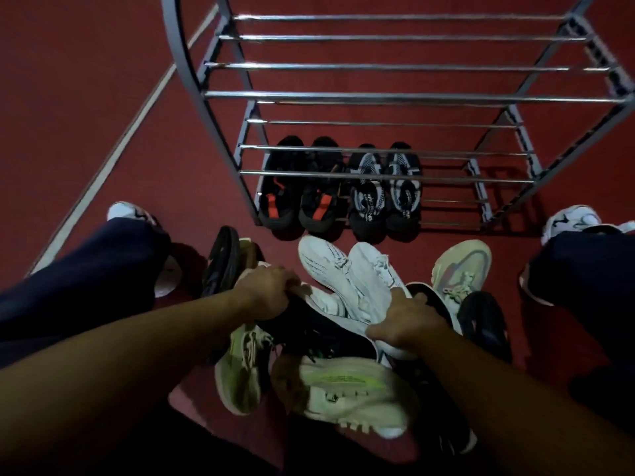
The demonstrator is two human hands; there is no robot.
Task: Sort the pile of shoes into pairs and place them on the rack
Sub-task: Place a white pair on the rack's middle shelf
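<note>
A black shoe [309, 324] in the pile [343, 338] before the rack [412, 96] is grasped by the left hand [271, 292]; a white shoe [364, 286] is clutched by the right hand [409, 319]. Each should be lifted clear and its mate found. On racked grey-patterned shoes [385, 194], lettering is only partly legible

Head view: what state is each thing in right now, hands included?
Rack: upright, upper bars bare.
Black-orange pair: side by side on bottom shelf.
Black-white pair: beside them, same shelf.
Pile: unsorted on floor.
Left hand: grips black shoe.
Right hand: grips white shoe.
</note>
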